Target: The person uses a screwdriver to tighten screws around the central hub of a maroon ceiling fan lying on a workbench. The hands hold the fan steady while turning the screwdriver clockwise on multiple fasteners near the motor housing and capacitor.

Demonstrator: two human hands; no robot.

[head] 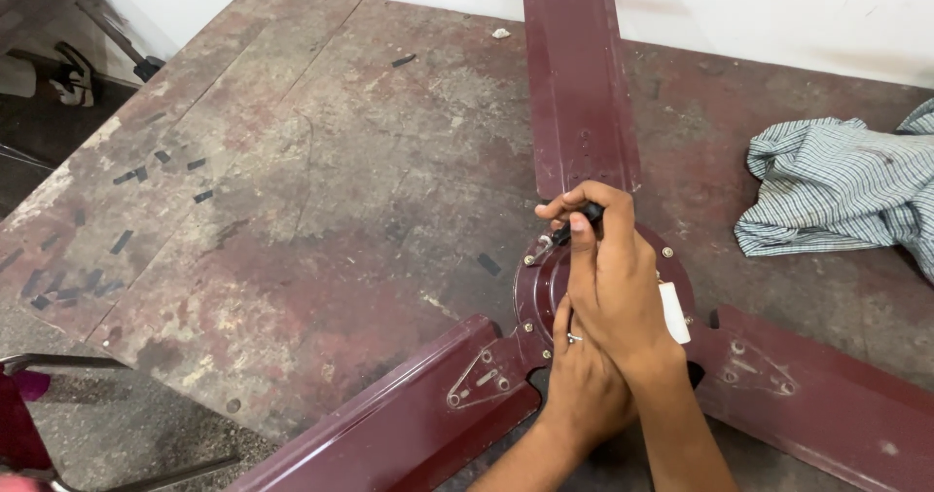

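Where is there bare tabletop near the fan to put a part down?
The widest bare patch of the worn table lies left of the far fan blade, above the near-left blade, with only black tape scraps. A narrower patch lies between the far blade and the checked cloth. The fan hub is crowded: right hand with screwdriver, left hand beneath.

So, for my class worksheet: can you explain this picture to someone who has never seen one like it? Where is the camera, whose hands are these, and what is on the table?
The camera sits on a person's head and looks down at their own two bare hands. On a worn, stained table lies a dark red ceiling fan with three blades. The right hand grips a dark-handled screwdriver, its tip at a screw on the round fan hub. The left hand rests on the hub below it, partly hidden. A crumpled striped cloth lies to the right, and bits of black tape stick to the table's left side.
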